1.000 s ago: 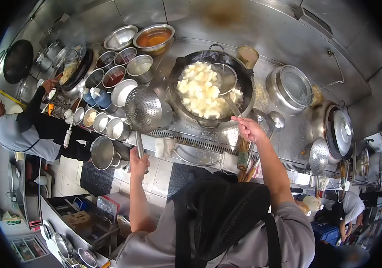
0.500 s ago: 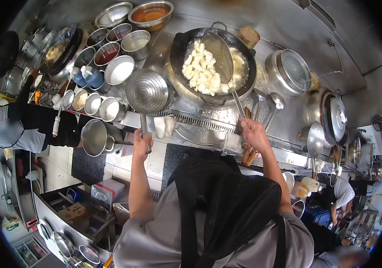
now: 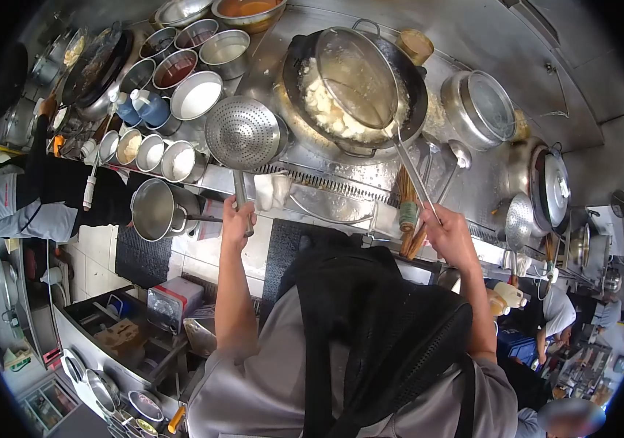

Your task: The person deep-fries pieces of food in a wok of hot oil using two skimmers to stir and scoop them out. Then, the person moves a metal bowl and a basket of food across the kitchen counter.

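- Right hand grips mesh strainer over the wok.
- Left hand grips holed skimmer, left of the wok.
- Pale food chunks: inside the wok.
- Likely scooping; next needs steady hands.

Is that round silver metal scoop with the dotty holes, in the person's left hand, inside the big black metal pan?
No, the left hand holds the silver scoop left of the black pan, outside its rim.
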`<state>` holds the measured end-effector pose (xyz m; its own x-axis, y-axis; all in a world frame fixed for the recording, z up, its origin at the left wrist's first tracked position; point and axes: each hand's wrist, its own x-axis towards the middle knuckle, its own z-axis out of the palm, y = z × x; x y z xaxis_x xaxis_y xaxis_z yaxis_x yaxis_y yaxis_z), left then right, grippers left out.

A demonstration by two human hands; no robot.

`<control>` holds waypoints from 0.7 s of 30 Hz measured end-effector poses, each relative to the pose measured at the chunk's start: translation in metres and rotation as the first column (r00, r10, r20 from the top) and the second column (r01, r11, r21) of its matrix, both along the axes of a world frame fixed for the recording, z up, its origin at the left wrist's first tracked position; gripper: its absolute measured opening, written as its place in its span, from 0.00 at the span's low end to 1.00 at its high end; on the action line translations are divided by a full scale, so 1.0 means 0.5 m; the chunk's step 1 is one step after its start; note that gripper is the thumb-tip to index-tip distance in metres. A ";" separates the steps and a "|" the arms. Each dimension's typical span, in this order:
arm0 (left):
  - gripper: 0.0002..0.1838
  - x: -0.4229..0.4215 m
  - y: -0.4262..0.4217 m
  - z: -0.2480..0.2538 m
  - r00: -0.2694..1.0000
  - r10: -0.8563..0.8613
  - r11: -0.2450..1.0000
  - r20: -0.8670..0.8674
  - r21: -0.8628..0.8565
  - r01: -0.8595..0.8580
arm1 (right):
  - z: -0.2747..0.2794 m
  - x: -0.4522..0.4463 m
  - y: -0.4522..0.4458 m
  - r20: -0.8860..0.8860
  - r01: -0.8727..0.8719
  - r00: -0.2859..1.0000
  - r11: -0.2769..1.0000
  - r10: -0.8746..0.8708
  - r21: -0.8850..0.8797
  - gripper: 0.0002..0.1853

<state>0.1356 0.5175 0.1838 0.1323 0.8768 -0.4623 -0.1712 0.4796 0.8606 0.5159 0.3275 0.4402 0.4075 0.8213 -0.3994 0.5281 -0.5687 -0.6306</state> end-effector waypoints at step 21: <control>0.31 0.013 -0.072 0.170 0.953 -0.002 0.965 -0.303 0.251 0.082 | -0.341 0.087 0.010 0.170 -0.039 0.985 0.952 -0.014 0.304 0.14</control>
